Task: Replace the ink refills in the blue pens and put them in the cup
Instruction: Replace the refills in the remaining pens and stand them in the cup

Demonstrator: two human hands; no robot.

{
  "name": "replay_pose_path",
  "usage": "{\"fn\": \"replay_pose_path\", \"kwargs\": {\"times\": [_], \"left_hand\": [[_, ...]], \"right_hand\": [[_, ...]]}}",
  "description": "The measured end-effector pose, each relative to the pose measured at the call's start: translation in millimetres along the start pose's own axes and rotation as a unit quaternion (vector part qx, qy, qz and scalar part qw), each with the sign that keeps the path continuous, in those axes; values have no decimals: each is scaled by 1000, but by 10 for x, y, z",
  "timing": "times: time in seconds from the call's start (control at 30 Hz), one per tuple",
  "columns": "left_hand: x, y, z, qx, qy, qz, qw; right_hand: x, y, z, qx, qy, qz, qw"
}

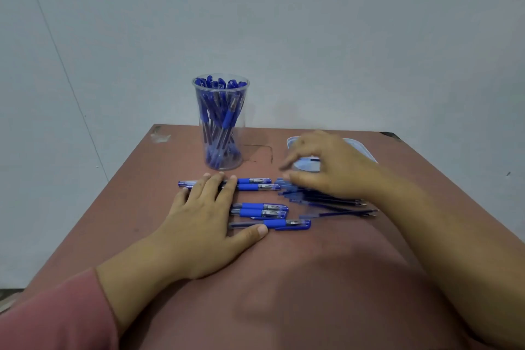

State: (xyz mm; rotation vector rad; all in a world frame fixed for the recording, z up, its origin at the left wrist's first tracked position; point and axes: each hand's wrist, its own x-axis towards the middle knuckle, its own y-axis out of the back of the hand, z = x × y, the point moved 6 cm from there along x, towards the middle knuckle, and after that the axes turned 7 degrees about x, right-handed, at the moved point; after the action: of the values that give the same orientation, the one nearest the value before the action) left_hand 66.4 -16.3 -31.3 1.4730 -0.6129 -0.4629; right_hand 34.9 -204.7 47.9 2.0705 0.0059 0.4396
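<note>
Worn brown table [284,278] stood against grey wall [312,23]. Left hand [204,216] lay flat, fingers straight, on pens [258,184]. Right hand [335,167] was blurred over refills [335,202]; couldn't tell its grip.

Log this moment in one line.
left hand flat on loose pens | right hand blurred over refills | cup upright, well filled

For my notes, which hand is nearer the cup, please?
Left. The left hand rests on pens just before the cup; the right hand is over the refills to its right.
</note>
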Motion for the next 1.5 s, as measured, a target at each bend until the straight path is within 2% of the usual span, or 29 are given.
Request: {"fn": "replay_pose_path", "kwargs": {"times": [0.07,0.13,0.27,0.4,0.6,0.73,0.83,0.97,1.13,1.5], "left_hand": [[3,-1,4,-1,1,-2,1000],[9,0,2,6,3,-6,1000],[15,1,-2,1,4,-19,1000],[6,20,2,-8,3,-17,1000],[1,23,-7,-4,3,-18,1000],[-1,61,15,4,1,-15,1000],[8,212,65,-30,-40,38,998],[133,502,133,-63,-102,146,982],[428,654,236,-123,-116,148,974],[359,533,179,-138,-153,249,946]], "right_hand": [[-130,-142,65,-14,-12,-63,998],[-193,-217,62,-12,-22,-91,996],[-236,-171,-15,9,-25,-91,995],[-259,-253,-34,-24,-26,-133,990],[-265,-321,-79,-38,-27,-149,988],[-253,-265,-66,19,-40,-125,991],[-237,-127,-8,99,-57,-81,990],[-204,-4,71,94,-34,-10,995],[-190,79,119,105,-19,77,991],[-157,45,67,139,11,92,986]]}}
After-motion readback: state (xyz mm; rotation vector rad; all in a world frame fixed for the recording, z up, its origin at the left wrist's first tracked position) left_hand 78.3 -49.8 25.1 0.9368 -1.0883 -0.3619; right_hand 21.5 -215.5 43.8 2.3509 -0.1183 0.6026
